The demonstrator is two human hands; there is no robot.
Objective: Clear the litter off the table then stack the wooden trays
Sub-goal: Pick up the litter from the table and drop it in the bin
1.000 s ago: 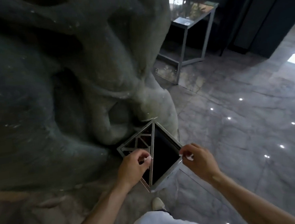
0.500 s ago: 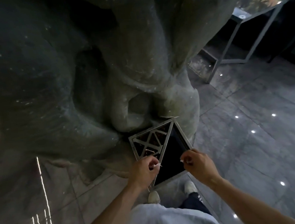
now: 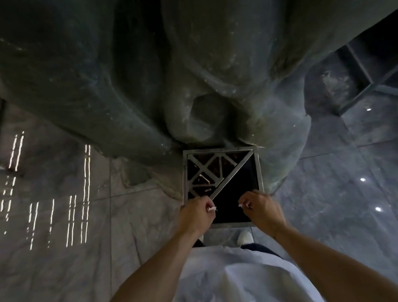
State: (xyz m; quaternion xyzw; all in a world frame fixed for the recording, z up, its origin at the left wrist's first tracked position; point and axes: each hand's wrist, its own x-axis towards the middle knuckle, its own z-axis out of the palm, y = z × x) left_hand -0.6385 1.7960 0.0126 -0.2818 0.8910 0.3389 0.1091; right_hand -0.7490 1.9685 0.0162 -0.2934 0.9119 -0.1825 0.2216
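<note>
I stand over a square metal litter bin (image 3: pixel 258 169) set on the floor at the foot of a large dark sculpture. Half of its top is a cross-patterned grille (image 3: pixel 204 172); the other half is a dark open hole. My left hand (image 3: pixel 196 217) hovers at the bin's near left edge and pinches a small white scrap of litter (image 3: pixel 212 209). My right hand (image 3: pixel 261 209) is at the near right edge, over the open hole, pinching another small white scrap (image 3: pixel 243 204). No table or wooden trays are in view.
The big dark sculpture (image 3: pixel 183 65) fills the upper half and rises right behind the bin. Polished grey marble floor (image 3: pixel 347 196) spreads on both sides. A metal frame stand (image 3: pixel 371 81) is at the upper right. My white shoes (image 3: pixel 244 237) stand just before the bin.
My view has swung round so the bin now sits square in front of me instead of skewed. Both hands have stayed over its near edge, still pinching the white scraps.
</note>
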